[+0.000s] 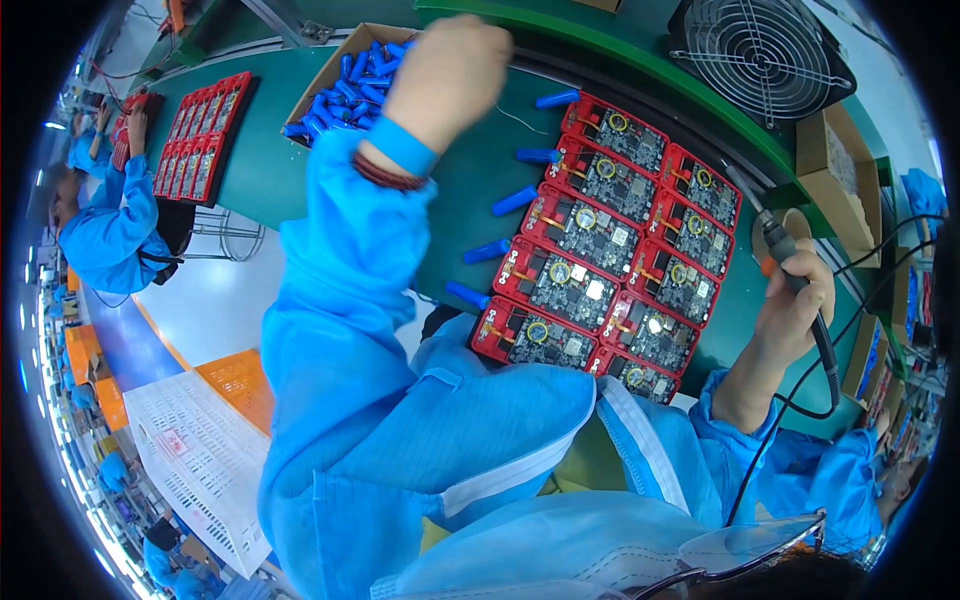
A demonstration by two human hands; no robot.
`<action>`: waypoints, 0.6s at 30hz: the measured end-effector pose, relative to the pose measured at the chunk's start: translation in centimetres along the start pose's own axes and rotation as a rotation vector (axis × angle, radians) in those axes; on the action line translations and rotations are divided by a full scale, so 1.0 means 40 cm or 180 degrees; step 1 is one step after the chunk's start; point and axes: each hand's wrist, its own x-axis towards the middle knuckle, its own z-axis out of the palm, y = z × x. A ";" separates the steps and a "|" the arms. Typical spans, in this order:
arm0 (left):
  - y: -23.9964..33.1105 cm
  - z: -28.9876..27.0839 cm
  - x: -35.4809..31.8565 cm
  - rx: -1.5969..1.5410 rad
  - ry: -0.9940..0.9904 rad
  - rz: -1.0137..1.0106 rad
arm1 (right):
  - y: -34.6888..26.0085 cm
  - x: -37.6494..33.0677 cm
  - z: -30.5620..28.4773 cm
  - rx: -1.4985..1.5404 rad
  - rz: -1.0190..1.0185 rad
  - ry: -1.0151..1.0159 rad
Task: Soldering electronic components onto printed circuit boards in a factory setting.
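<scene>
My right hand (795,305) is closed round the handle of a soldering iron (775,235), its metal tip pointing up and left, beside the right edge of the circuit boards. My left hand (450,75) is raised at the back, fingers curled, next to a carton of blue cylinders (350,85); what it holds, if anything, is hidden. A thin pale wire (522,122) shows just below that hand. In front of me, several red trays (540,225) hold circuit boards (590,232) with yellow rings. Several blue cylinders (515,200) lie along their left side.
A black fan (762,55) stands at the back right, behind a green rail (620,60). Cartons (842,180) line the right side, where a black cable (800,385) hangs. Another group of red trays (203,135) lies far left, near a person in blue (115,235).
</scene>
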 end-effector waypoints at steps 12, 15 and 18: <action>-0.130 -0.028 -0.086 0.0230 -0.0574 -0.0531 | -0.056 -0.034 0.001 0.0057 -0.0060 -0.0054; -0.052 -0.106 -0.104 -0.0694 -0.0053 -0.0733 | -0.062 -0.051 0.008 0.0006 -0.0080 -0.0140; 0.081 -0.127 -0.116 -0.3087 -0.0457 -0.1362 | -0.075 -0.053 0.052 -0.0322 -0.0120 -0.0435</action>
